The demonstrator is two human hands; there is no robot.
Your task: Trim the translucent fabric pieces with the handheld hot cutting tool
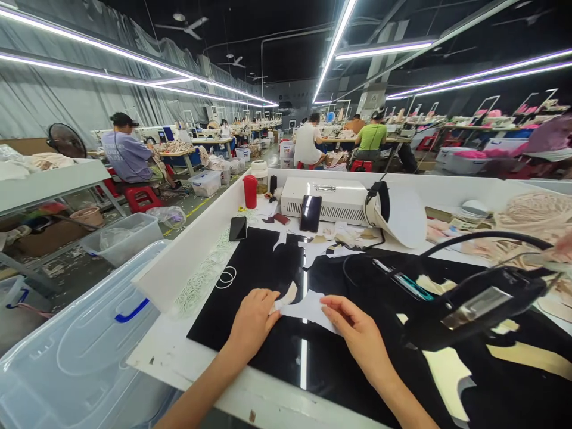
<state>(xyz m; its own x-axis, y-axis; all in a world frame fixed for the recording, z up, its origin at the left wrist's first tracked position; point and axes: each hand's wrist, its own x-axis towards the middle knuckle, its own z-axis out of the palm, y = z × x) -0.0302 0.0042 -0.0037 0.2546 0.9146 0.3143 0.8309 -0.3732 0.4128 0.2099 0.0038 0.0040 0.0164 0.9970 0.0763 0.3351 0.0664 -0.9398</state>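
My left hand and my right hand both pinch a small white cut piece of fabric flat over a glossy black work surface. The left fingers grip its left end, where a cream piece lies under it. The right thumb and forefinger press its right edge. Both hands are closed on the piece.
A black lamp arm and head reaches in from the right. More cream cut pieces lie to the right. A white machine box, two phones, a red cup and white rings sit behind. Clear plastic bins stand left. Other workers sit at far tables.
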